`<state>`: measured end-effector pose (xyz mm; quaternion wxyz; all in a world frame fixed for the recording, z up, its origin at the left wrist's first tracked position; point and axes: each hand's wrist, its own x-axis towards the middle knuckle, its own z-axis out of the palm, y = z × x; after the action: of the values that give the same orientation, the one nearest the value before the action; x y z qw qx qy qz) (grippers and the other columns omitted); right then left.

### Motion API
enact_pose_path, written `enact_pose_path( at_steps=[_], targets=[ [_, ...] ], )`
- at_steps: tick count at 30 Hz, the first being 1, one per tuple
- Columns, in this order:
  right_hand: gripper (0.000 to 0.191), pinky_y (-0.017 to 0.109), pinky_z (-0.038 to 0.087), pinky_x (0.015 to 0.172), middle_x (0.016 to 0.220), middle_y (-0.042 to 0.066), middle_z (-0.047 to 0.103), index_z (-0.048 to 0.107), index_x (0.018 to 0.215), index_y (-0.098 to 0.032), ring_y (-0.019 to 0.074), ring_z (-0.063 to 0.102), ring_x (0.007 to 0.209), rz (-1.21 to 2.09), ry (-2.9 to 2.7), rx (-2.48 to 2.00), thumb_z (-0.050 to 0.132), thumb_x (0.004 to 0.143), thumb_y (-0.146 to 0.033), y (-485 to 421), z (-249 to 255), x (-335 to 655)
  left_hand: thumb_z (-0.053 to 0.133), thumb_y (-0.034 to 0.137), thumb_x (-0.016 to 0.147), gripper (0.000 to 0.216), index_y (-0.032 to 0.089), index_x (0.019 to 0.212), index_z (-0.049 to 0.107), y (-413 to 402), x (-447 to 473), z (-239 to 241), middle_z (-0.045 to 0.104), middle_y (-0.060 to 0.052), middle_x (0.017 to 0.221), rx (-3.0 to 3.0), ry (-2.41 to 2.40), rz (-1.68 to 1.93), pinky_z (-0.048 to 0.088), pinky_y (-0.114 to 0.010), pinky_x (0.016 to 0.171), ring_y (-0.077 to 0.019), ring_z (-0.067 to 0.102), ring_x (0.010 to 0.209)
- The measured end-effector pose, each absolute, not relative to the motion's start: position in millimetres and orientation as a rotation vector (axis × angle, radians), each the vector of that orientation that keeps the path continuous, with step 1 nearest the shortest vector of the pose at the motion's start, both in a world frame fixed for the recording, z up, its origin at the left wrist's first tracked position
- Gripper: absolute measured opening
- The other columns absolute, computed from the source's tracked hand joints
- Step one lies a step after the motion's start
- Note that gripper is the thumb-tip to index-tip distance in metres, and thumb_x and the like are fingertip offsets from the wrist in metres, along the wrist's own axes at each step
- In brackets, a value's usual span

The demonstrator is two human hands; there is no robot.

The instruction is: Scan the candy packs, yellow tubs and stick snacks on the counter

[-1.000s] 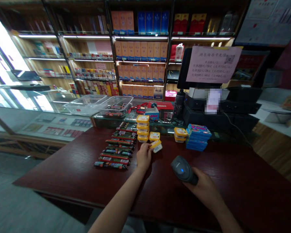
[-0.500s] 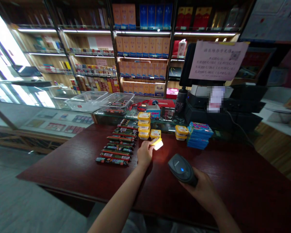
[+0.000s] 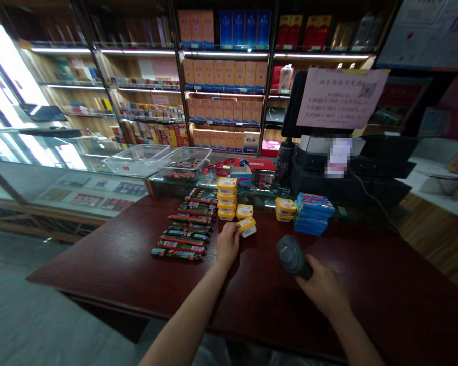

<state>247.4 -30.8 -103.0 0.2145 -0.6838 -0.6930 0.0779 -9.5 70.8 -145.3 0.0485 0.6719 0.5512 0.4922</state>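
My left hand (image 3: 228,244) is closed on a small tub with a yellow lid (image 3: 248,227), tilted so that its barcode side faces right. Wrapped round the handle of a dark barcode scanner (image 3: 291,255) is my right hand (image 3: 324,287); the scanner's head points up and left, apart from the tub. Just behind the held tub stand a single yellow tub (image 3: 245,211) and a stack of several yellow-lidded tubs (image 3: 226,197). Left of my left hand lies a row of several dark, slim packets (image 3: 187,231).
A short pile of yellow tubs (image 3: 285,209) stands beside a stack of blue packs (image 3: 312,216) at the right. Clear plastic trays (image 3: 137,157) rest on the glass counter behind. A monitor with a pink notice (image 3: 338,99) rises at the back right.
The bright scanner light on the held tub has gone out, and the scanner's blue lamp no longer shows. My right hand has shifted the scanner slightly right and turned it. My left hand stays put.
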Motion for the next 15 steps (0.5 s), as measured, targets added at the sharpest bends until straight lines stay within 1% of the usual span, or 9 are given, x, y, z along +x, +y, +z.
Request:
enact_pose_path(
  at_steps=[3,6,10,15],
  targets=[
    [0.024,0.029,0.040,0.061,0.093,0.006,0.071,0.059,0.103,-0.022,0.0226,0.067,0.078,-0.049,-2.032,-1.944,0.052,0.081,-0.029,-25,-116,256,0.050,0.016,0.085,0.013,0.020,0.093,0.059,67,-9,-144,0.063,-0.005,0.097,2.117,1.523,1.561,0.050,-0.029,0.085,-0.0151,0.060,0.094],
    [0.026,0.030,0.042,0.064,0.097,0.006,0.070,0.058,0.106,-0.021,0.0224,0.066,0.081,-0.161,-2.077,-1.918,0.050,0.081,-0.025,-23,-130,261,0.048,0.017,0.087,0.014,0.020,0.096,0.059,65,-8,-142,0.063,-0.005,0.101,2.160,1.432,1.598,0.049,-0.030,0.089,-0.0149,0.059,0.097],
    [0.028,0.030,0.044,0.069,0.097,0.006,0.070,0.058,0.107,-0.020,0.0215,0.066,0.082,-0.206,-2.084,-1.845,0.050,0.080,-0.024,-23,-139,263,0.048,0.016,0.087,0.013,0.019,0.094,0.059,77,-8,-132,0.063,-0.006,0.103,2.203,1.410,1.636,0.048,-0.031,0.092,-0.0151,0.059,0.099],
    [0.028,0.031,0.044,0.069,0.098,0.006,0.070,0.059,0.104,-0.021,0.0205,0.066,0.081,-0.135,-2.063,-1.817,0.047,0.080,-0.022,-21,-139,264,0.045,0.014,0.086,0.016,0.020,0.092,0.059,112,-8,-111,0.063,-0.006,0.103,2.244,1.563,1.545,0.048,-0.031,0.089,-0.0168,0.059,0.099]
  ],
)
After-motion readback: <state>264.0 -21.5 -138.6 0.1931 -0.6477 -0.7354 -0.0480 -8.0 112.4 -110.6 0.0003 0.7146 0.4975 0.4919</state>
